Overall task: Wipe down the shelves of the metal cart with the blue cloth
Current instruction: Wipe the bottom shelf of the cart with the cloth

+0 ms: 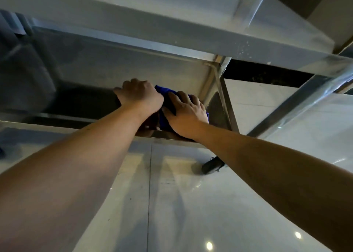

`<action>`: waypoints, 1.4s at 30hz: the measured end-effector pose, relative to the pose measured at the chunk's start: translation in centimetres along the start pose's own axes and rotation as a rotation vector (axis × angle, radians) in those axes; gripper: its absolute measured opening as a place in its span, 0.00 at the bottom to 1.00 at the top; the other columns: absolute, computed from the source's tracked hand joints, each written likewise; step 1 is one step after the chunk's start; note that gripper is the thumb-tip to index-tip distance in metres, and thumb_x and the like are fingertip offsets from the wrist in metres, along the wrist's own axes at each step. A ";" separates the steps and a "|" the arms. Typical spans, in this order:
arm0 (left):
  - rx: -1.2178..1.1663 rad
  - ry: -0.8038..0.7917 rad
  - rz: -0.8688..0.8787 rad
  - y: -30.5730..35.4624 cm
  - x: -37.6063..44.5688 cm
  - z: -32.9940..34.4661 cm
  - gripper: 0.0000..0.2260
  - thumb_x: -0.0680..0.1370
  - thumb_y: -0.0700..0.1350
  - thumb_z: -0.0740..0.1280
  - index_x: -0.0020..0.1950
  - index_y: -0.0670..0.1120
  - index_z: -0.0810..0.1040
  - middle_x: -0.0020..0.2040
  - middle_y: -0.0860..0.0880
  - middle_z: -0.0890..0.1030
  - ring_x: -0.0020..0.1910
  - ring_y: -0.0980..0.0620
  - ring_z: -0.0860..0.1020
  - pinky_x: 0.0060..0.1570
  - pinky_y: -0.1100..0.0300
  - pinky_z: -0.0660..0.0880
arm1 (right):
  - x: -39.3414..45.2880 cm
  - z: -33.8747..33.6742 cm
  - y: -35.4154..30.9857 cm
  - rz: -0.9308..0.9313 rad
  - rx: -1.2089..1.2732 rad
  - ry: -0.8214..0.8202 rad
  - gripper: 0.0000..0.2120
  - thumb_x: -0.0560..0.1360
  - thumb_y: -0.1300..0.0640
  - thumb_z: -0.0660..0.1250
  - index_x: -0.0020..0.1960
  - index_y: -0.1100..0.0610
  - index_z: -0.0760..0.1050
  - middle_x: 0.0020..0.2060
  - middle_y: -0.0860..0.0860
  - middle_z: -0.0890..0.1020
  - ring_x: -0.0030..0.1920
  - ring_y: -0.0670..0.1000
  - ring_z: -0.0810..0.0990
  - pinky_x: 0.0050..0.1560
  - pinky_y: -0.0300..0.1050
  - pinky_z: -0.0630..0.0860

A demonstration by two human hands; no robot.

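I look down into the lowest shelf (80, 76) of the steel cart, under a higher shelf (172, 19). The blue cloth (166, 99) lies bunched on that low shelf near its right corner post (219, 80). My right hand (186, 112) presses flat on top of the cloth, fingers spread. My left hand (139, 96) rests just left of it, fingers curled down onto the cloth's left edge and the shelf. Most of the cloth is hidden under the two hands.
The shelf's raised front rim (57, 118) runs under my forearms. A black caster wheel (212, 166) sits on the glossy white tiled floor (191, 204) below the corner. A slanted cart leg (298, 101) crosses at the right.
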State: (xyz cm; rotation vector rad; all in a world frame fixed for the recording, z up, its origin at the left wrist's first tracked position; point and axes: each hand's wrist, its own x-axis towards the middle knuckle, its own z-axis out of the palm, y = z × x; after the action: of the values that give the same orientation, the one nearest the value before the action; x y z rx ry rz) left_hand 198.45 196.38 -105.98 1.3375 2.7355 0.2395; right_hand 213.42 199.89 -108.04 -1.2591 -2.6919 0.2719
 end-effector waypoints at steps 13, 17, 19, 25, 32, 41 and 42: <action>-0.117 -0.096 0.285 2.2 -2.0 0.7 0.22 0.83 0.58 0.50 0.68 0.50 0.74 0.68 0.45 0.73 0.64 0.42 0.73 0.63 0.42 0.70 | -5.6 -2.0 4.0 0.224 -0.178 -0.030 0.29 0.81 0.36 0.48 0.78 0.45 0.53 0.74 0.53 0.65 0.72 0.63 0.63 0.70 0.66 0.61; -0.077 -0.149 0.307 1.4 -1.4 1.2 0.23 0.82 0.61 0.50 0.73 0.54 0.69 0.76 0.47 0.67 0.70 0.42 0.68 0.66 0.42 0.67 | -3.0 -1.9 4.4 0.369 -0.149 0.060 0.27 0.81 0.38 0.51 0.76 0.49 0.59 0.72 0.55 0.68 0.70 0.63 0.64 0.70 0.64 0.61; -0.062 -0.154 0.309 1.4 -1.3 1.4 0.24 0.82 0.62 0.50 0.75 0.54 0.67 0.77 0.48 0.64 0.72 0.42 0.66 0.67 0.42 0.65 | -1.3 -1.7 4.4 0.408 -0.140 0.080 0.26 0.81 0.38 0.51 0.75 0.50 0.61 0.71 0.55 0.68 0.69 0.63 0.64 0.70 0.64 0.60; -0.014 -0.097 0.328 1.7 -1.1 1.7 0.25 0.82 0.63 0.49 0.72 0.54 0.71 0.74 0.47 0.68 0.69 0.43 0.69 0.65 0.41 0.66 | 5.4 -1.4 5.8 0.467 -0.119 0.108 0.26 0.81 0.39 0.51 0.74 0.51 0.62 0.69 0.57 0.70 0.69 0.65 0.65 0.68 0.66 0.59; -0.009 0.010 0.400 1.0 -1.4 3.0 0.22 0.81 0.62 0.49 0.64 0.52 0.72 0.62 0.48 0.75 0.60 0.45 0.74 0.60 0.45 0.68 | 13.2 -1.2 8.1 0.646 -0.011 0.252 0.27 0.81 0.40 0.55 0.73 0.55 0.63 0.73 0.61 0.64 0.70 0.66 0.63 0.69 0.61 0.60; -0.118 0.004 0.459 -1.3 0.2 2.4 0.23 0.81 0.63 0.49 0.67 0.54 0.74 0.64 0.52 0.77 0.63 0.48 0.74 0.65 0.44 0.67 | 16.4 -1.1 4.9 0.675 0.007 0.122 0.29 0.79 0.43 0.56 0.75 0.56 0.63 0.75 0.58 0.64 0.75 0.66 0.54 0.74 0.62 0.51; -0.117 0.014 0.454 -2.2 0.4 2.4 0.23 0.82 0.63 0.49 0.67 0.54 0.73 0.65 0.52 0.76 0.64 0.48 0.73 0.66 0.44 0.67 | 16.6 -1.0 4.0 0.656 0.015 0.102 0.29 0.78 0.44 0.56 0.76 0.56 0.62 0.75 0.58 0.63 0.76 0.66 0.53 0.74 0.61 0.51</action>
State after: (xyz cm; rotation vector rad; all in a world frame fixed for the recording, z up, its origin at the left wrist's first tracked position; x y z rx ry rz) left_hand 196.82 195.60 -108.71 1.9064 2.3463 0.4301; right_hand 206.10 215.27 -106.89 -2.0508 -2.1078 0.2869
